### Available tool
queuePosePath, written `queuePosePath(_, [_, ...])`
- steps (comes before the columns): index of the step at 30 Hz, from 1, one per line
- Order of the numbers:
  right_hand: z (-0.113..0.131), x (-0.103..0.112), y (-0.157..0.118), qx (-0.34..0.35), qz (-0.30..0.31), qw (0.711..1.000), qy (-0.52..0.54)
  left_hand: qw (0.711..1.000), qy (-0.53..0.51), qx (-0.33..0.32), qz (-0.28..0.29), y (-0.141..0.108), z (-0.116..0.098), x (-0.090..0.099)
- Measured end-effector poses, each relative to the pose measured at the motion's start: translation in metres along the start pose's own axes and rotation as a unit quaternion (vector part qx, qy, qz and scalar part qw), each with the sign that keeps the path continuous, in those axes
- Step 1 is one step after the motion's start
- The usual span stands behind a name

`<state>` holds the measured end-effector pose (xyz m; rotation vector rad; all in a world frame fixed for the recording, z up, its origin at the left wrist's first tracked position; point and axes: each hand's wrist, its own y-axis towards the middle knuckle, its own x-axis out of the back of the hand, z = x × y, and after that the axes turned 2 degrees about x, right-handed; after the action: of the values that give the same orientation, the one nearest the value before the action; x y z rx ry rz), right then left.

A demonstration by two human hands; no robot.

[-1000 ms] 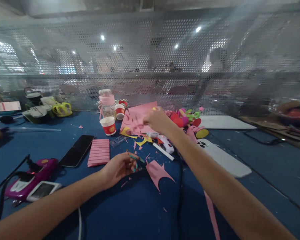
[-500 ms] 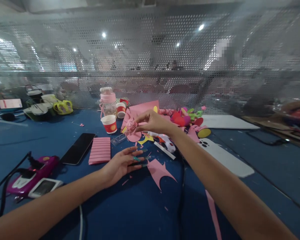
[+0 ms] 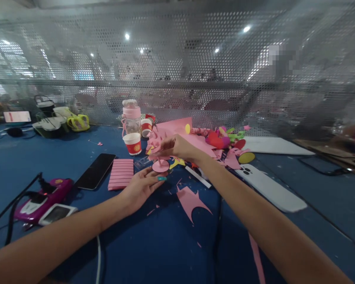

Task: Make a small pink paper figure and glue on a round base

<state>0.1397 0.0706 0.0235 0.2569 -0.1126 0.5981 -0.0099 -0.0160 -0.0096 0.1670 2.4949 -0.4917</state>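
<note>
My right hand (image 3: 174, 146) pinches a pink paper craft (image 3: 155, 142) by its ruffled, flower-like upper part. Below that part shows a flat round pink disc (image 3: 160, 166), which looks like the base of the same piece. My left hand (image 3: 140, 188) is at the disc's near edge, fingers curled in and the thumb with its teal nail just under the disc. Its other fingertips are partly hidden. In front of my hands lies a pink paper offcut (image 3: 192, 202) with curved cut edges. A yellow paper cutout (image 3: 177, 162) sits just behind them.
A paper cup (image 3: 132, 144), a pink-lidded bottle (image 3: 131, 118) and a striped pink pad (image 3: 121, 173) stand or lie left of centre. A black phone (image 3: 96, 171) and a purple power strip (image 3: 44, 201) are further left. A white phone (image 3: 273, 189) lies right.
My left hand has moved up to the disc and its spread fingers have curled in. My right hand keeps hold of the paper craft, whose disc now shows more fully.
</note>
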Motion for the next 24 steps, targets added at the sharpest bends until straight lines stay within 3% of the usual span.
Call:
queuePosePath(7, [-0.004, 0.002, 0.004, 0.016, -0.026, 0.999, -0.035, 1.000, -0.010, 0.001, 0.005, 0.003, -0.001, 0.002])
queuePosePath(24, [0.000, 0.008, 0.000, 0.030, 0.018, 0.999, -0.035, 1.000, -0.012, 0.001, -0.017, 0.007, -0.002, 0.005])
